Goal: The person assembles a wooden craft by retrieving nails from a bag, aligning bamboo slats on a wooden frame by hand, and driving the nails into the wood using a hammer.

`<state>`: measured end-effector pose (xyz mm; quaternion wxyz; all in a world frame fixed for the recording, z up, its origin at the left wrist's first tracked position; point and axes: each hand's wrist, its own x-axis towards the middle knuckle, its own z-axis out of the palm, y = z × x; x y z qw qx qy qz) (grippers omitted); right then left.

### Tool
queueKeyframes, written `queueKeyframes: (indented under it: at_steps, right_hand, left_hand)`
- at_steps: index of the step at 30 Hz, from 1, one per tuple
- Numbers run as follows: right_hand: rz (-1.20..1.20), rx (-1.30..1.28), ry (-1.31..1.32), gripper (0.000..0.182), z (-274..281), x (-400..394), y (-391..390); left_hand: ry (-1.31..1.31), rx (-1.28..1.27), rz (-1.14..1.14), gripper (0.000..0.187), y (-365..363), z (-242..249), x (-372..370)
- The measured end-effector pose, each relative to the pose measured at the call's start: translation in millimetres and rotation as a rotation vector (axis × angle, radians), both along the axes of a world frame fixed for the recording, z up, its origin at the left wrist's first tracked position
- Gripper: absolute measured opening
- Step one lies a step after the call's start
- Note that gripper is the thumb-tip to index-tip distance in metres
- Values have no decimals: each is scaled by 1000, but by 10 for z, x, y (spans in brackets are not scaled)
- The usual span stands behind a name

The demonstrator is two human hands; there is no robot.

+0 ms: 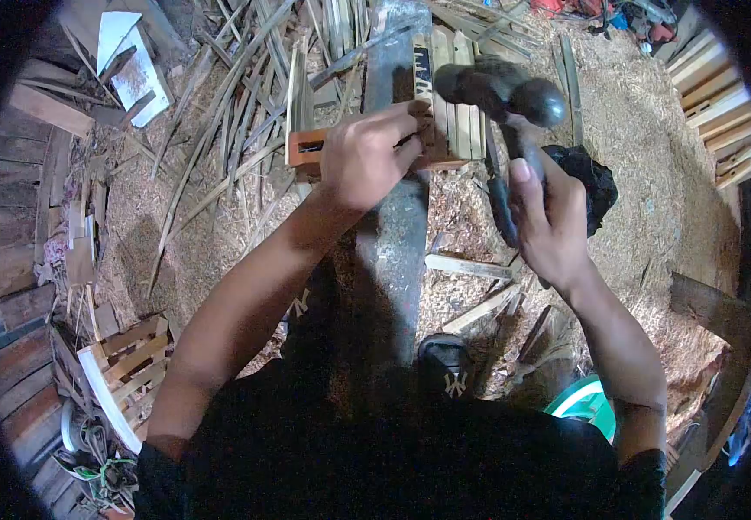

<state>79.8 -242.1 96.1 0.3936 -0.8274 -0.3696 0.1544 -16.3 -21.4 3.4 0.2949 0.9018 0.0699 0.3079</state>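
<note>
Sawdust (644, 165) covered the floor, strewn with thin wood strips (220, 113) and offcuts. Rough planks (12, 286) lay stacked along one side, pale slats (722, 104) along the other.

Loose wood strips (220, 130) are cluttering the ground left of the left hand (367, 156), blocking a low sweep that way. The metal beam (393, 243) is running down the middle between the arms, with the slatted wooden piece (449, 104) lying across its far end. The hammer (501, 95) in the right hand (549, 217) is hanging just beside those slats, crowding the room above them. A black lump (596, 182) is sitting near the right hand. Beyond it, open sawdust (644, 113) is leaving free passage to the right.
</note>
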Motion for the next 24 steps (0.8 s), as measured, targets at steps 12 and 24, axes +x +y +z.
queueKeyframes:
  at_steps: [12, 24]
  right_hand:
    - [-26, 75, -8, 36, -67, -87, 2]
    - [-9, 208, -188, 32, -39, -79, 92]
  left_hand:
    - [-15, 9, -39, 24, -6, 91, -45]
    - [44, 40, -31, 19, 13, 49, -49]
